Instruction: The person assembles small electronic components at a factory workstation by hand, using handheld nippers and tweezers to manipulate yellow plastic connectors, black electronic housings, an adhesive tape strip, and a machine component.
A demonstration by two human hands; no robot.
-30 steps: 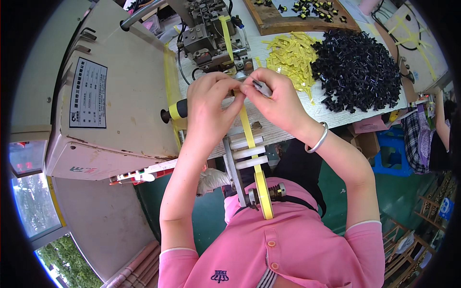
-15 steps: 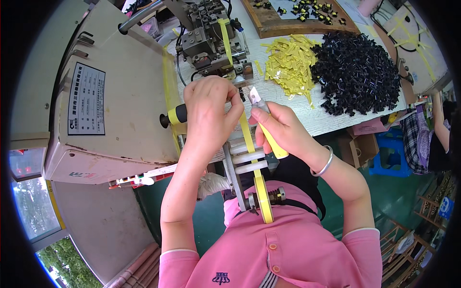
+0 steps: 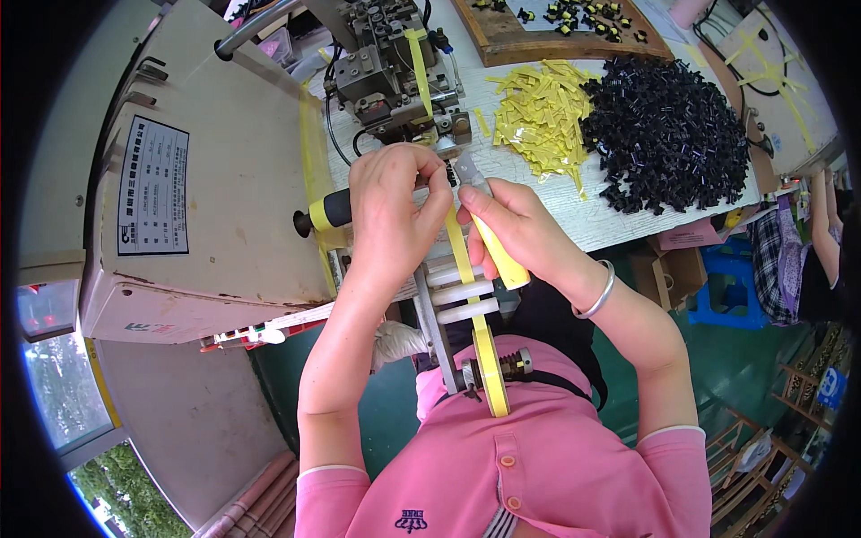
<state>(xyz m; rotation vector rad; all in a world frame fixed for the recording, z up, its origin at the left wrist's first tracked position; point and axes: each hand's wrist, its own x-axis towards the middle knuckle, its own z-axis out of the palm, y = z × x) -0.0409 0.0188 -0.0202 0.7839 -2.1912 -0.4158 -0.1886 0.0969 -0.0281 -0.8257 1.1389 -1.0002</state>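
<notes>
My right hand is wrapped around a utility knife with a yellow handle. Its grey blade end points up and left, close to a small dark ribbed piece. Beside that piece my left hand is closed in a pinch, and whatever lies between its fingertips is too small to make out. A metal press-like machine stands just beyond both hands. Yellow tape runs between the hands, over white rollers, from a reel close to my body.
Cut yellow strips lie in a pile right of the machine, beside a big heap of small black parts. Behind them is a wooden tray with black-and-yellow pieces. A beige cabinet and a black-and-yellow cylinder stand left.
The knife has moved a little left, its blade now nearer my left fingertips. My left hand stays pinched in nearly the same place.
</notes>
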